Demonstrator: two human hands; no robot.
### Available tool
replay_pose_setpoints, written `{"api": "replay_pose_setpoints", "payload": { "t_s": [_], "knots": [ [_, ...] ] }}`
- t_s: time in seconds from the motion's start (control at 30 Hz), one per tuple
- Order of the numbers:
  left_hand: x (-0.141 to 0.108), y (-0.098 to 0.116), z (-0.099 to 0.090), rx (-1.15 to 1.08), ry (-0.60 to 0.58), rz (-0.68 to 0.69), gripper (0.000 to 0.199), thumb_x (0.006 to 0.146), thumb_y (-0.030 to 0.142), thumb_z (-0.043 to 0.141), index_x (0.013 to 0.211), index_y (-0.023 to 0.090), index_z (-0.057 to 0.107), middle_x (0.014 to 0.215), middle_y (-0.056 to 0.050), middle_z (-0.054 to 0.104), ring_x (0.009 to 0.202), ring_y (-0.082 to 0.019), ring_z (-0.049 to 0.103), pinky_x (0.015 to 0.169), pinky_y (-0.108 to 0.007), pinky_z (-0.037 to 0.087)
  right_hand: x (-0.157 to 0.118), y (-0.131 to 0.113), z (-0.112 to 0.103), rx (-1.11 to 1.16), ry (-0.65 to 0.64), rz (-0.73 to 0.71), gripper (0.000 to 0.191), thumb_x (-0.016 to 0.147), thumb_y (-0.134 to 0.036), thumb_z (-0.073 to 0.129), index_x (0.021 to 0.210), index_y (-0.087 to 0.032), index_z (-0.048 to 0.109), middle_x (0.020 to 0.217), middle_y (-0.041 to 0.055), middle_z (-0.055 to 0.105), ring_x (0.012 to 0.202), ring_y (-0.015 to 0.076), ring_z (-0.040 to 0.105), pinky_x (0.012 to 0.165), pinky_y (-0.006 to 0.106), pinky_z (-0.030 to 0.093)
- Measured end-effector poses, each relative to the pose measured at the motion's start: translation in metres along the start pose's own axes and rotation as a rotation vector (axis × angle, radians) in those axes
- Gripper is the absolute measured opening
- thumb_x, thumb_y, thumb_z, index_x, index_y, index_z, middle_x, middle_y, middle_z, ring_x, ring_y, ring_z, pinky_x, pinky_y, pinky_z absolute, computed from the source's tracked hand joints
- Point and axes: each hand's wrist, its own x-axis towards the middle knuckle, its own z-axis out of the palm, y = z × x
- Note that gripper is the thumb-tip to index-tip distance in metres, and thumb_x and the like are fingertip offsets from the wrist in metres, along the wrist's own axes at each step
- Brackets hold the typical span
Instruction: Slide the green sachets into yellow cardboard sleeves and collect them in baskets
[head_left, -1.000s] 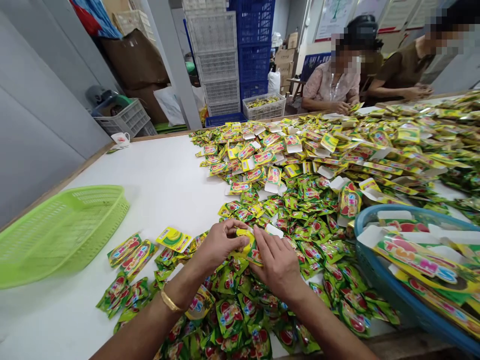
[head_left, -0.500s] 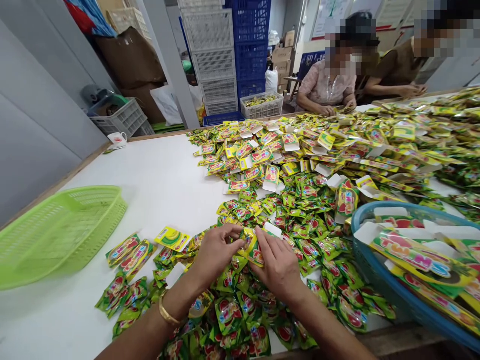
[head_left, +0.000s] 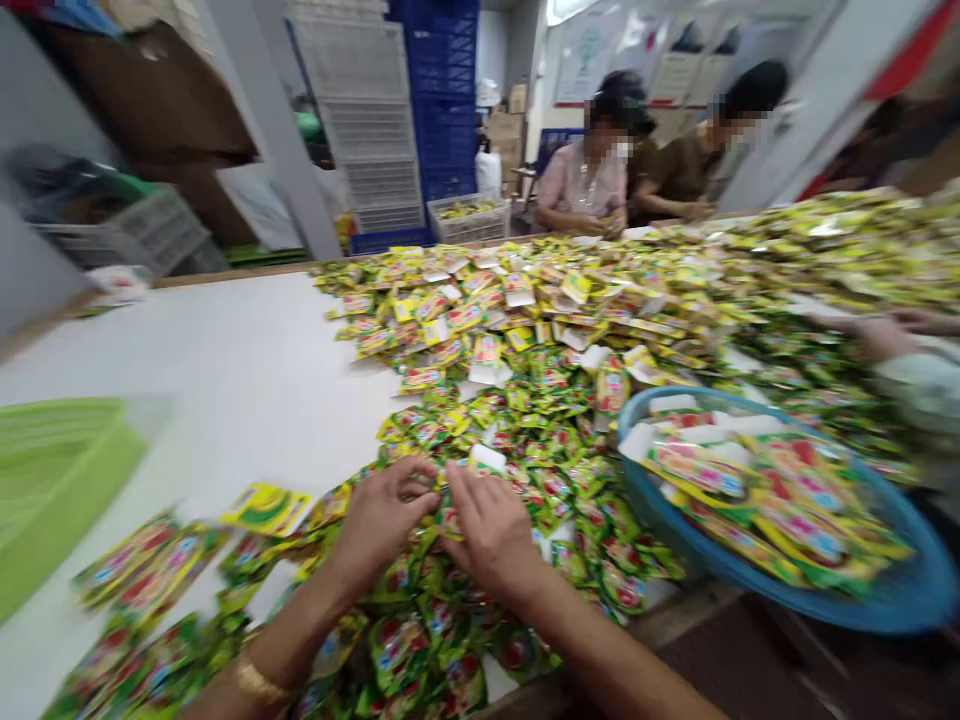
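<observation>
Left of the blue basin (head_left: 900, 597), both hands come together on one small pack (head_left: 448, 522), and look at that grip: right hand (head_left: 491, 530) partly closed, fingers long over the pack's basin side, thumb low beneath them! Left hand (head_left: 386, 515) curls in from the side away from the basin, thumb and forefinger almost meeting at the pack's edge, though blur means I cannot tell whether they pinch it. Green sachets (head_left: 397, 640) spread under both wrists, left of the basin; beyond the basin, yellow boxes (head_left: 525, 285) heap up. Inside the basin, big packs (head_left: 720, 485) pile slantwise. Far left of the basin, a green basket (head_left: 67, 480); beyond its right side, a co-worker's hand (head_left: 879, 337), fingers blurred
</observation>
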Motion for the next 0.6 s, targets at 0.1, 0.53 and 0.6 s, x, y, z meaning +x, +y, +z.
{"api": "replay_pose_setpoints", "payload": {
  "t_s": [0.1,0.53,0.6],
  "knots": [
    [0.002,-0.003,-0.001,-0.027,-0.028,-0.057,0.027,0.058,0.036,0.066,0.080,0.020,0.064,0.069,-0.002,0.071,0.065,-0.021,0.068,0.056,-0.027,0.053,-0.001,-0.002,0.001,-0.012,-0.038,0.017,0.069,0.087,-0.048,0.044,0.138,-0.002,0.032,0.124,0.0182,0.056,0.096,0.0273,0.054,0.078,0.042,0.044],
    [-0.013,-0.005,0.025,0.077,-0.366,-0.182,0.062,0.079,0.056,0.046,0.119,0.010,0.057,0.026,0.006,0.046,0.026,-0.014,0.043,0.036,-0.021,0.033,-0.012,0.009,-0.004,-0.057,0.051,0.026,0.064,0.089,-0.046,0.036,0.136,-0.002,0.033,0.121,0.0146,0.058,0.092,0.0245,0.053,0.069,0.037,0.045],
    [-0.016,0.000,0.030,0.075,-0.445,-0.184,0.069,0.079,0.060,0.045,0.124,0.009,0.054,0.026,0.005,0.046,0.027,-0.016,0.045,0.038,-0.022,0.037,-0.013,0.011,-0.005,-0.065,0.038,0.041,0.063,0.089,-0.044,0.038,0.135,-0.002,0.034,0.119,0.0148,0.059,0.090,0.0242,0.054,0.067,0.037,0.045]
  ]
}}
